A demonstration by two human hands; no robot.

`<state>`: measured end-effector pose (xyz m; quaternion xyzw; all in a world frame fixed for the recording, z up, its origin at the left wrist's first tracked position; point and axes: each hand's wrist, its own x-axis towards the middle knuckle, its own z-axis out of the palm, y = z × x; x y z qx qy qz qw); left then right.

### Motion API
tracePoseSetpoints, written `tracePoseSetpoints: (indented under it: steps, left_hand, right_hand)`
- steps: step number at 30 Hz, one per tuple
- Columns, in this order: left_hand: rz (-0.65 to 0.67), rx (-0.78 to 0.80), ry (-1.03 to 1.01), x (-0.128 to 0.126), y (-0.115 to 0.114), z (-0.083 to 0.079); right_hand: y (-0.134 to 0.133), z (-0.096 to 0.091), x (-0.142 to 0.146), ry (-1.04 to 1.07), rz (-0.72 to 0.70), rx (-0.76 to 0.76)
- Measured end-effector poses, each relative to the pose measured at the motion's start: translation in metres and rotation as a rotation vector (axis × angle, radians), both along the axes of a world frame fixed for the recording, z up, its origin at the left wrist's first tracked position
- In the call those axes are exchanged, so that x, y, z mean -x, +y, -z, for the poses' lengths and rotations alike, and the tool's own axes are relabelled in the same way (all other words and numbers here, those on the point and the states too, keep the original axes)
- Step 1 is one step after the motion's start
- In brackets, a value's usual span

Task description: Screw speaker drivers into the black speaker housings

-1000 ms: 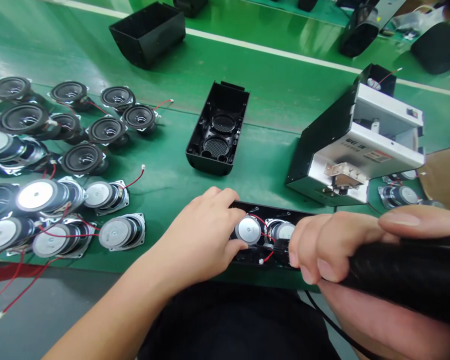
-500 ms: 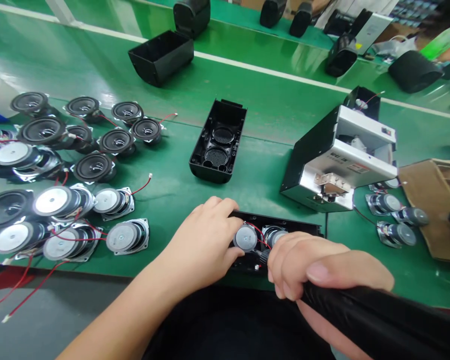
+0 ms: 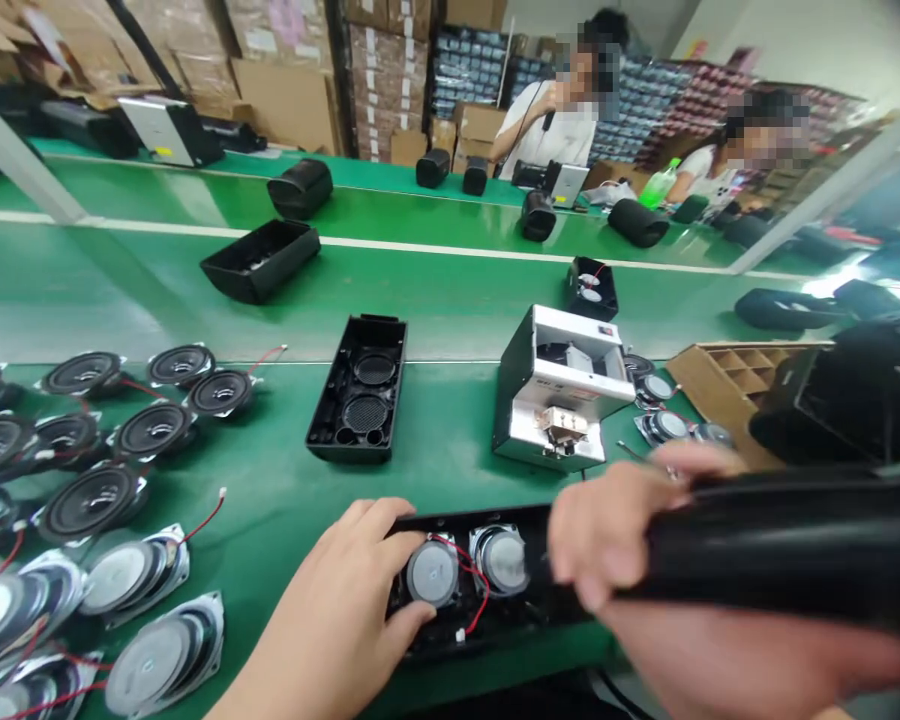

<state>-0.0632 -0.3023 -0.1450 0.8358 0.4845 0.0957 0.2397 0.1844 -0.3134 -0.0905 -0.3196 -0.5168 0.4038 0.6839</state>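
My left hand (image 3: 345,600) grips the left end of a black speaker housing (image 3: 480,625) lying near the table's front edge, thumb beside the left of two silver-backed speaker drivers (image 3: 433,572) seated in it. Red wires cross between the drivers. My right hand (image 3: 615,545) is wrapped round a thick black power screwdriver (image 3: 780,545), its front end over the housing's right part. The tool's tip is hidden behind my fingers.
Loose speaker drivers (image 3: 90,500) cover the green table's left side. An empty black housing (image 3: 360,385) lies ahead, a silver screw feeder box (image 3: 559,395) to its right, then a cardboard tray (image 3: 727,375). More black housings (image 3: 259,258) sit further back. Two people work at the far side.
The camera has tilted up, bringing the far bench and people into view. My right hand with the tool has shifted right off the drivers; the left hand keeps its hold.
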Motion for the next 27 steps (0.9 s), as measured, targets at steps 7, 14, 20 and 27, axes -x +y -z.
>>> tracePoseSetpoints:
  steps: [7, 14, 20, 27]
  left_hand:
    - [0.040, -0.082, -0.035, -0.014, 0.009, 0.004]
    - [0.013, -0.104, -0.087, -0.024, 0.004, 0.016]
    - [-0.021, -0.070, -0.194, -0.001, -0.002, 0.019]
    - [-0.048, 0.029, -0.289, 0.003, -0.010, 0.028]
  right_hand:
    - [0.082, -0.030, -0.073, 0.080, 0.333, -0.162]
    - [0.097, -0.005, -0.071, -0.016, 0.300, -0.130]
    - [0.090, -0.012, -0.073, -0.072, 0.288, -0.087]
    - [0.091, -0.014, -0.073, -0.026, 0.253, -0.104]
